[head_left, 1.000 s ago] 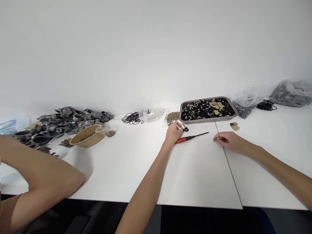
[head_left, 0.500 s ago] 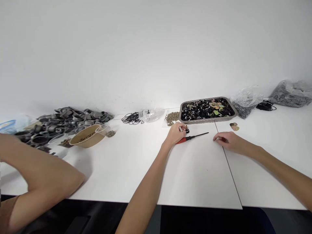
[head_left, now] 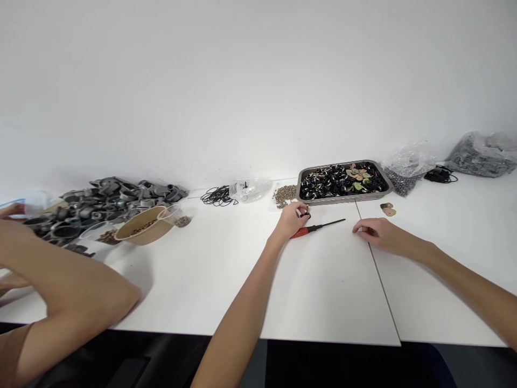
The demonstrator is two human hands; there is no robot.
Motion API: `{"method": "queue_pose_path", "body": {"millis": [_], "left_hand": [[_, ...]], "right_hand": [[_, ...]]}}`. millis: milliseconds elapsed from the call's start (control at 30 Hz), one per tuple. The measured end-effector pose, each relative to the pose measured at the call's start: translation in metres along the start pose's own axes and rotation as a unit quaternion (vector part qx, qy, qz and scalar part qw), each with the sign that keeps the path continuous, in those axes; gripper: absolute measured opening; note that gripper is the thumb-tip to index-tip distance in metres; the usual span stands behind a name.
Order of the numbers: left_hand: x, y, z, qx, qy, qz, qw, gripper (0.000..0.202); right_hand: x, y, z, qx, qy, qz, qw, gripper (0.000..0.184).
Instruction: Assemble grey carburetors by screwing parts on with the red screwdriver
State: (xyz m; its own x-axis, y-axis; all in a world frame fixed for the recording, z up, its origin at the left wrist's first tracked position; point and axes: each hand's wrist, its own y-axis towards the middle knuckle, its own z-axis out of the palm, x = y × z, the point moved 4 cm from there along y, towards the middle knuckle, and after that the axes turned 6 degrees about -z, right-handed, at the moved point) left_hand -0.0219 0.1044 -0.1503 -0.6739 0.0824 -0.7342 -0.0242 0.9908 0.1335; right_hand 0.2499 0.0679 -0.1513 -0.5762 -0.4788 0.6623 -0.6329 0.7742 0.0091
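Note:
My left hand (head_left: 291, 220) is closed in a pinch around a small black part with a metal bit (head_left: 305, 214), just in front of the tray's near edge. Below that hand lies a screwdriver (head_left: 307, 230) with a red and black handle, its dark shaft pointing right. My right hand (head_left: 374, 230) rests on the table right of the screwdriver tip, across the table seam. Its fingers are curled with the tips together, and whatever they hold, if anything, is hidden. Two yellowish metal discs (head_left: 388, 209) lie beyond it.
A metal tray (head_left: 345, 201) holds many black parts and several discs. Small brass-coloured pieces (head_left: 285, 195) lie left of it. Plastic bags (head_left: 482, 156) stand at right. Leftward are black cords (head_left: 219, 196), a tan bowl (head_left: 151, 234), grey fittings (head_left: 121, 191) and a co-worker's arm (head_left: 81, 285).
The small black part has turned slightly and shifted left in my left hand. My right hand has hardly moved. At far left, the co-worker's hand has come into view by a bag.

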Motion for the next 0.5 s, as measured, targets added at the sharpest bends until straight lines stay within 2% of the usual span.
{"method": "queue_pose_path", "body": {"millis": [267,500], "left_hand": [[0.0003,0.0007,0.0003,0.002,0.016,0.013,1.000,0.009],[-0.0033,0.0000,-0.0026,-0.001,0.008,0.014,1.000,0.016]], "right_hand": [[0.0006,0.0004,0.0000,0.003,-0.003,-0.003,1.000,0.027],[0.0014,0.0001,-0.0004,0.002,-0.007,-0.007,1.000,0.028]]}}
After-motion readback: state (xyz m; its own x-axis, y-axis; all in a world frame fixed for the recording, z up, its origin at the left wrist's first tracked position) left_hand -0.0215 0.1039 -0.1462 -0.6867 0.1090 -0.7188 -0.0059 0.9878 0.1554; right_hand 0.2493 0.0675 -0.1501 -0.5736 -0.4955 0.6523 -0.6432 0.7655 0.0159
